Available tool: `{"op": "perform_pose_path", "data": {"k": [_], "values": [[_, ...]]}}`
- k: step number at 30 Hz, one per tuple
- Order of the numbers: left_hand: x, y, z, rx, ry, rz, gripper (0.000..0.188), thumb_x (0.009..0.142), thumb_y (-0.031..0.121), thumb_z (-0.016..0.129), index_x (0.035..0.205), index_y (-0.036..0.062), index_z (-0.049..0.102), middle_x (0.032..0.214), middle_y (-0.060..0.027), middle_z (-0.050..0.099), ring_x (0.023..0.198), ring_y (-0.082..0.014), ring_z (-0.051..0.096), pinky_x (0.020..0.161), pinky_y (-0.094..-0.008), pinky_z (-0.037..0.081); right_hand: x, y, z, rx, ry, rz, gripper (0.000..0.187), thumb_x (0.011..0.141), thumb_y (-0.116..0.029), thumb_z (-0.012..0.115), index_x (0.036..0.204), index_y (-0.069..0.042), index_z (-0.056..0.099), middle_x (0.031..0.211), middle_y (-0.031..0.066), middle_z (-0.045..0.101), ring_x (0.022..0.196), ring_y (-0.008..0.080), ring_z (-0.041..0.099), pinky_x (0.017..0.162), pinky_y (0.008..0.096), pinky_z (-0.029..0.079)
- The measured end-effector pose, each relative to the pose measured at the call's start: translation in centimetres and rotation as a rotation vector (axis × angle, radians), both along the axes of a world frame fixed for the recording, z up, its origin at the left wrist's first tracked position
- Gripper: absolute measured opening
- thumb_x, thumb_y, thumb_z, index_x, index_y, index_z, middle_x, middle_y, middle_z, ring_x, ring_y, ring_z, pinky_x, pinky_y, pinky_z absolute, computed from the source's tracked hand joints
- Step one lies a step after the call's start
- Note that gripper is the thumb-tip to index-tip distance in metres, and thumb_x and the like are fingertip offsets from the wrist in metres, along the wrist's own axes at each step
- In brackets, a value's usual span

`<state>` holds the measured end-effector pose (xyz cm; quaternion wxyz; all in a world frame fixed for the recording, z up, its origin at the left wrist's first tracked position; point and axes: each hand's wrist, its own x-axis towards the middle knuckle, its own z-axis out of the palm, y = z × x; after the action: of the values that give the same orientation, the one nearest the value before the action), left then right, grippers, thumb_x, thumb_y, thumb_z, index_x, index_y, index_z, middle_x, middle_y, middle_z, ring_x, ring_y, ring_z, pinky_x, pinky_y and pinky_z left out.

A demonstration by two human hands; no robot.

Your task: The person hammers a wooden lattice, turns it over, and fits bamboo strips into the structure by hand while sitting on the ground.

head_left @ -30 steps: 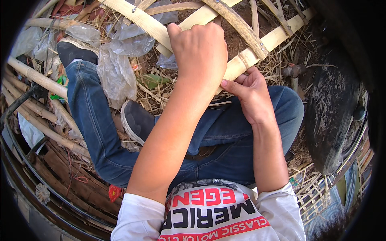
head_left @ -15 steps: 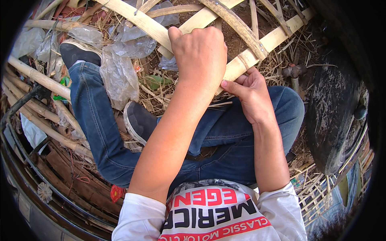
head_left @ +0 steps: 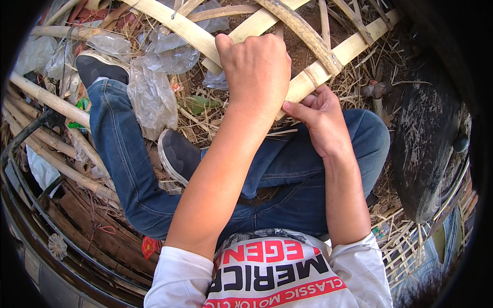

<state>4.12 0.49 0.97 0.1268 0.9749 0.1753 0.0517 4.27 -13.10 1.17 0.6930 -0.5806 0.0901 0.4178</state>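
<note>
Plainly, little has changed over this second: the bamboo frame (head_left: 354,48) lies ahead of you, partly hidden beneath your left hand (head_left: 258,69), balled tight, contents unseen. Your right hand (head_left: 323,123) keeps pinching one slat (head_left: 294,92), so work looks held steady.

I see the person's left hand (head_left: 257,66) bunched in a fist over the wooden frame (head_left: 192,36), the inside of its grip hidden, while the right hand (head_left: 324,122) pinches a pale strip (head_left: 354,49) near its end; crumpled plastic (head_left: 151,97) lies near a dark shoe (head_left: 179,156).
</note>
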Motion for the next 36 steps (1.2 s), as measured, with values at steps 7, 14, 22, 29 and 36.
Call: {"op": "perform_pose_path", "data": {"k": [7, 14, 22, 29, 36], "values": [[0.03, 0.00, 0.09, 0.005, 0.027, 0.000, 0.024, 0.075, 0.025, 0.075, 0.063, 0.0053, 0.068, 0.058, -0.0145, 0.063, 0.058, -0.0308, 0.063, 0.075, -0.0390, 0.038, -0.02, 0.02, 0.01, 0.005, 0.010, -0.006, 0.048, 0.079, 0.007, 0.067, 0.121, 0.009, 0.044, 0.107, 0.0206, 0.066, 0.096, 0.0215, 0.067, 0.088, 0.0316, 0.052], [-0.03, 0.04, -0.03, 0.007, 0.028, 0.010, 0.023, 0.075, 0.025, 0.075, 0.064, 0.0056, 0.068, 0.058, -0.0142, 0.064, 0.059, -0.0305, 0.063, 0.075, -0.0392, 0.039, -0.01, 0.02, -0.14, -0.009, 0.007, 0.006, 0.049, 0.079, 0.007, 0.067, 0.121, 0.009, 0.044, 0.106, 0.0204, 0.066, 0.096, 0.0212, 0.067, 0.088, 0.0313, 0.053], [-0.10, 0.02, 0.01, 0.007, 0.030, 0.005, 0.023, 0.075, 0.025, 0.075, 0.064, 0.0053, 0.068, 0.058, -0.0144, 0.063, 0.059, -0.0307, 0.063, 0.074, -0.0394, 0.039, -0.07, 0.03, -0.19, -0.018, 0.006, 0.001, 0.047, 0.079, 0.006, 0.067, 0.120, 0.009, 0.044, 0.104, 0.0202, 0.067, 0.094, 0.0213, 0.067, 0.087, 0.0313, 0.053], [-0.04, 0.01, -0.08, -0.006, 0.002, 0.006, 0.024, 0.075, 0.024, 0.075, 0.063, 0.0050, 0.068, 0.058, -0.0146, 0.063, 0.059, -0.0312, 0.063, 0.075, -0.0395, 0.038, -0.05, 0.07, -0.17, -0.015, 0.002, 0.002, 0.046, 0.080, 0.006, 0.067, 0.119, 0.010, 0.044, 0.104, 0.0200, 0.067, 0.094, 0.0214, 0.068, 0.087, 0.0313, 0.053], [0.01, 0.08, -0.33, -0.006, -0.005, 0.006, 0.024, 0.075, 0.025, 0.074, 0.063, 0.0052, 0.068, 0.058, -0.0144, 0.063, 0.060, -0.0312, 0.063, 0.074, -0.0394, 0.038, -0.01, 0.00, -0.38, -0.021, 0.006, 0.009, 0.048, 0.079, 0.006, 0.067, 0.121, 0.009, 0.044, 0.105, 0.0190, 0.067, 0.094, 0.0204, 0.067, 0.087, 0.0305, 0.053]]}}
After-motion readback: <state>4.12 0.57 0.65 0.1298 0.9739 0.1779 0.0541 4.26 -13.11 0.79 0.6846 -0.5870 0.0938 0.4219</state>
